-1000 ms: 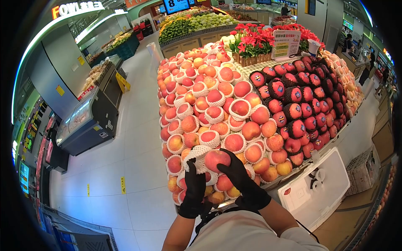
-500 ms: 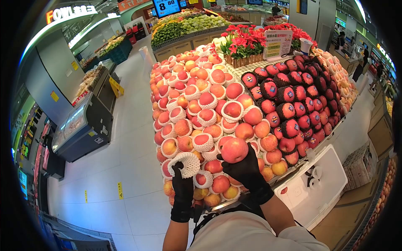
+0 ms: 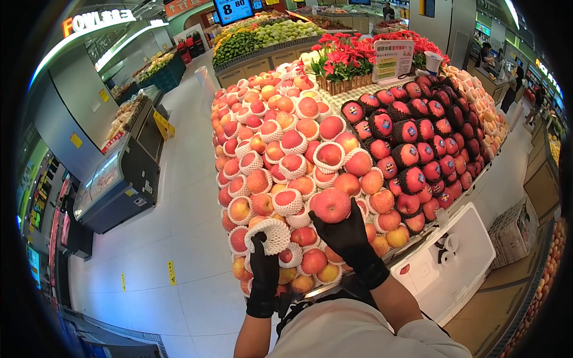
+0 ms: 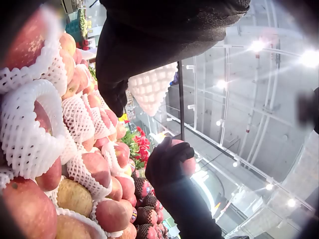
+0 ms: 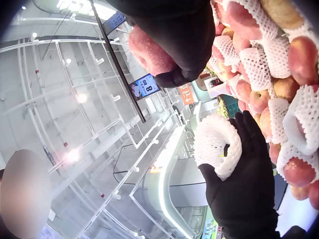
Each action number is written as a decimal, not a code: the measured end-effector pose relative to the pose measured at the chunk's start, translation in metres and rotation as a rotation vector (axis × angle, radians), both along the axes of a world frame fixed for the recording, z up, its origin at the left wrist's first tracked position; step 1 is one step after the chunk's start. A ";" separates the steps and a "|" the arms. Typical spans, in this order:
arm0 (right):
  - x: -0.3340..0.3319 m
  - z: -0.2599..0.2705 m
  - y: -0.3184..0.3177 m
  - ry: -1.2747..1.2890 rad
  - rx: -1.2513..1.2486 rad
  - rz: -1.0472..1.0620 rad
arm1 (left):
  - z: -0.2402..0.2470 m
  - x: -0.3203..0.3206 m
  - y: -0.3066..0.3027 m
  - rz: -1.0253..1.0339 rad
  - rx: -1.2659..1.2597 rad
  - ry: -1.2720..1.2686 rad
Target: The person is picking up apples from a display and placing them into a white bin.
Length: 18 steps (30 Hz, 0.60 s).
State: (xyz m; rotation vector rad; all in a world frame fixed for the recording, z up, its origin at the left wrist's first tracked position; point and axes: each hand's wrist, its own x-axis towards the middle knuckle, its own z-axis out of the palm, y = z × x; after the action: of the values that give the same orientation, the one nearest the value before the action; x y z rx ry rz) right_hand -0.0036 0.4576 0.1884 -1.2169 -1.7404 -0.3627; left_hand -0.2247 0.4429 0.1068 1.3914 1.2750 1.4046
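Right hand (image 3: 347, 237), black-gloved, is up over the fruit stand with an apple (image 3: 330, 204) in it: round, bare of any wrapping, pinkish red with pale speckles. The gloved fingers curl under and behind it, so the fruit sits on top of the grip, just above the pile (image 3: 280, 143) of netted apples. Left hand (image 3: 264, 269), gloved too, pinches a white foam net (image 3: 270, 234), an empty mesh ring, lower and to the left, apart from the apple. Overhead a price sign (image 3: 242, 7) reads 8.80, and orange letters spell FOWL (image 3: 82, 22) on the far wall. The card (image 3: 392, 59) by the flowers (image 3: 343, 59) is too small to read.
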 end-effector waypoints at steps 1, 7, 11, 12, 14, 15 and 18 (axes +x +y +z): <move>-0.001 -0.008 0.003 -0.026 0.012 -0.047 | -0.001 -0.001 0.000 0.003 0.026 0.056; 0.006 -0.023 0.001 0.113 -0.196 0.126 | -0.008 -0.002 0.004 -0.063 -0.103 -0.397; 0.003 -0.049 -0.001 1.290 -0.699 0.544 | -0.010 -0.002 -0.001 -0.032 -0.029 -0.040; 0.005 -0.043 0.004 1.456 -0.803 0.526 | -0.014 -0.002 -0.002 -0.012 0.006 0.046; 0.003 -0.037 0.005 1.393 -0.796 0.453 | -0.015 0.000 -0.002 0.003 0.014 0.084; -0.003 -0.035 0.002 1.167 -0.687 0.400 | -0.011 0.001 -0.003 -0.002 -0.014 0.037; -0.004 -0.020 -0.008 0.781 -0.595 0.329 | 0.003 0.007 -0.007 -0.015 -0.084 -0.038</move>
State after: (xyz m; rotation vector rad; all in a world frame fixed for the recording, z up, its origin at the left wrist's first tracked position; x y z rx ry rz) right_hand -0.0081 0.4498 0.1683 -1.2033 -1.3248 0.7870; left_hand -0.2182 0.4361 0.1097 1.3096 1.2824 1.3459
